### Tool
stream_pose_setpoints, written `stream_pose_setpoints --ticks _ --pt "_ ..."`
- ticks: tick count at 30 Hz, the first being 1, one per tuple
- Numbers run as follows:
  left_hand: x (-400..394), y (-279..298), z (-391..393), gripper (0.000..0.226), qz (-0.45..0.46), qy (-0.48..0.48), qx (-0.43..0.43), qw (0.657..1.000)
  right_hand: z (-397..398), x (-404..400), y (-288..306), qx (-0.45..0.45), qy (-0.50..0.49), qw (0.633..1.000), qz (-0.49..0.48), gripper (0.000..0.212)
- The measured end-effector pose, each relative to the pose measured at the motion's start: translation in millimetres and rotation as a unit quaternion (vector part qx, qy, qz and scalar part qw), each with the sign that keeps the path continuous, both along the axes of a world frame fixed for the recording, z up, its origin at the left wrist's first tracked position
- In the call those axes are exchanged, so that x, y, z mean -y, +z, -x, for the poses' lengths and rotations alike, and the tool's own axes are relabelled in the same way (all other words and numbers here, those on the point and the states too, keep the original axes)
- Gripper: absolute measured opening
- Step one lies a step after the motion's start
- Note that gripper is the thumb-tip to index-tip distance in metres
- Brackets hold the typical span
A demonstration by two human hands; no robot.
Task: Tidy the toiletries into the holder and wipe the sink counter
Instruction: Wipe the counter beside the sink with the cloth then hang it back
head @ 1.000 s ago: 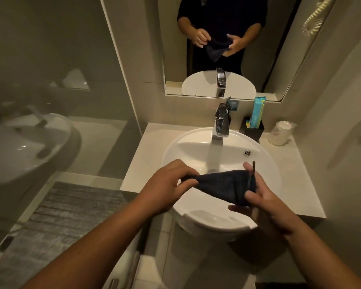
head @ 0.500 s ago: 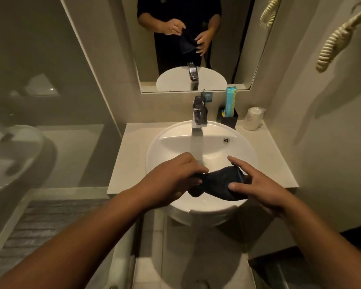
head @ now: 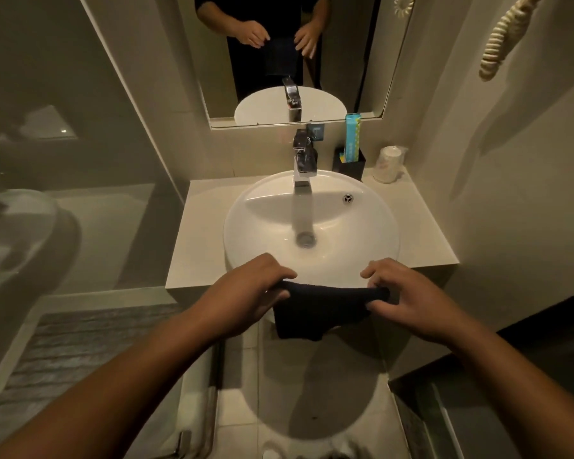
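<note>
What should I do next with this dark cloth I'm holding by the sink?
Probably lower the cloth onto the counter and start wiping. Left hand and right hand hold it stretched, off any surface, and the teal tube already stands in the black holder.

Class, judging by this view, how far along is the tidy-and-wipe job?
Done: the teal toothpaste box stands in the black holder. In hand: left hand and right hand stretch a dark folded cloth before the white round basin. Left: wiping the beige counter.
</note>
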State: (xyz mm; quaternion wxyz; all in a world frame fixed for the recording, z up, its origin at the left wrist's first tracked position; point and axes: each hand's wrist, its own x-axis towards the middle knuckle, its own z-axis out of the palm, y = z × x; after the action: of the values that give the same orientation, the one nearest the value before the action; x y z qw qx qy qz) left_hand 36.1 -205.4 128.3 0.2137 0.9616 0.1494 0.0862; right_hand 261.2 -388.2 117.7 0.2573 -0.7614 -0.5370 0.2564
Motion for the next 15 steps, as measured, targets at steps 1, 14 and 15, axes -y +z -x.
stream_pose_setpoints --ticks 1,14,15 --pt "3.7 -4.8 4.5 0.027 0.005 0.003 -0.017 1.000 1.3 3.0 -3.2 0.008 0.015 1.000 0.013 0.012" --pt "-22.6 -81.8 -39.8 0.019 0.096 0.106 -0.184 0.972 -33.5 -42.3 -77.4 0.022 0.049 0.986 0.155 0.009" --pt "-28.1 -91.1 -48.2 0.020 0.076 0.124 -0.183 0.972 -37.6 -52.5 -82.7 0.045 0.043 0.984 0.165 0.012"
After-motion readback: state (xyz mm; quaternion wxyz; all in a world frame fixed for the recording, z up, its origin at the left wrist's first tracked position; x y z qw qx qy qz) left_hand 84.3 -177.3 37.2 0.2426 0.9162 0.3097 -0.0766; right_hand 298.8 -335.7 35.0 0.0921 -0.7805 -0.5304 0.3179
